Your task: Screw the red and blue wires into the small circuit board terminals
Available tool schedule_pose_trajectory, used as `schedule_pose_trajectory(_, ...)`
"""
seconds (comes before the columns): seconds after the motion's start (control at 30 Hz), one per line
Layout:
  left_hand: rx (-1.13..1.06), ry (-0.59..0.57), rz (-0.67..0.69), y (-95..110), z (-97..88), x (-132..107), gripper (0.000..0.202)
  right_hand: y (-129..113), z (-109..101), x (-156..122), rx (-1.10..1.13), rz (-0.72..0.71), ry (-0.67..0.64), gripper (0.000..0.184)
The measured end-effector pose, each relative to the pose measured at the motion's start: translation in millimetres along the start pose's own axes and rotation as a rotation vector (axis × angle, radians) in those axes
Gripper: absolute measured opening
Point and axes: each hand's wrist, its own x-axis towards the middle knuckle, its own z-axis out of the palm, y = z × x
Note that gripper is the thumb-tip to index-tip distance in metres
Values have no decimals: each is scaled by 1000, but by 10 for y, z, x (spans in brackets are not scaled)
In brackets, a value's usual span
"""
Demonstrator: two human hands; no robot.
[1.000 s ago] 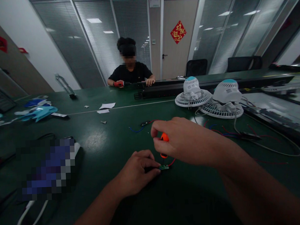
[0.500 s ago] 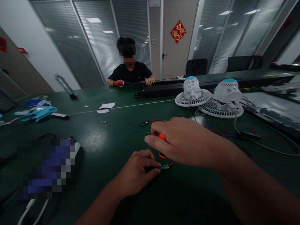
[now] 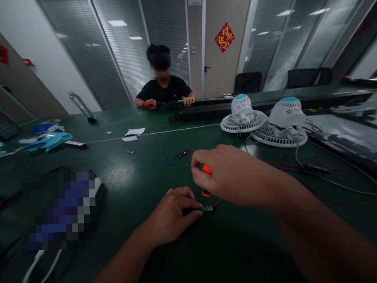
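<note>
A small green circuit board lies on the dark green table, its left end pinched between the thumb and fingers of my left hand. A red wire curves up from the board's right end. Above it, my right hand is closed around an orange-handled screwdriver, held upright. Its thin shaft points down at the board; whether the tip touches cannot be made out. Most of the handle is hidden by my fingers. Just beyond my right hand lies another small module with red and blue wires.
Two white fan units stand at the right, near a wired module. A phone-like device with a white cable lies left. Paper scraps and blue gloves lie farther back. Across the table a person handles long black bars.
My right thumb and fingers have shifted around the orange handle, showing a little more of it. My left hand keeps its pinch on the board. The view has moved slightly.
</note>
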Motion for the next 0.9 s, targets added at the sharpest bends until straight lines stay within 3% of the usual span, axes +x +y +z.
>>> schedule_pose_trajectory(0.6,39,2,10,-25,13,10,19,26,-7,-16,6,-9,1,15)
schedule_pose_trajectory(0.9,-34,25,23,-45,27,1,20,-17,-1,7,-53,11,36,51)
